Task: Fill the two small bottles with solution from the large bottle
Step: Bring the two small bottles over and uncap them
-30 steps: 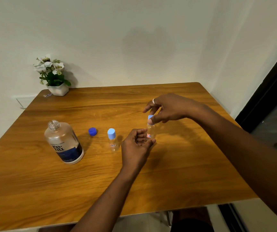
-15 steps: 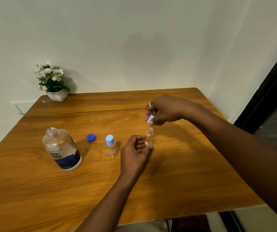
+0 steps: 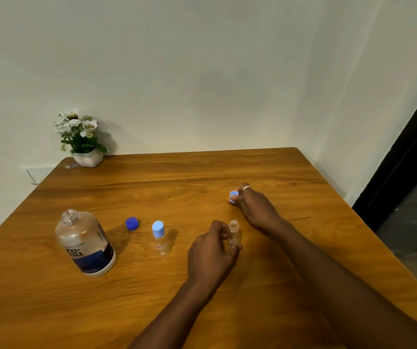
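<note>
1. Gripping the uncapped small bottle point(image 3: 235, 235): left hand point(image 3: 212, 253) curled round its body, bottle upright on the table point(image 3: 227, 311), mouth open.
2. Right hand point(image 3: 252, 207) pinches the light blue cap point(image 3: 233, 196) between its fingertips, low over the table, beyond and slightly right of the open bottle, clear of it. Ring on one finger.
3. Second small bottle point(image 3: 160, 239) stands upright just left of the left hand, light blue cap on, nothing touching it.
4. Large bottle point(image 3: 84, 245) sits well left, upright, neck open, clear liquid inside, dark blue label at the bottom.
5. Dark blue cap point(image 3: 131, 223) lies on the table between the large bottle and the capped small bottle.
6. Potted flowers point(image 3: 82, 139) at far left corner, against the wall.
</note>
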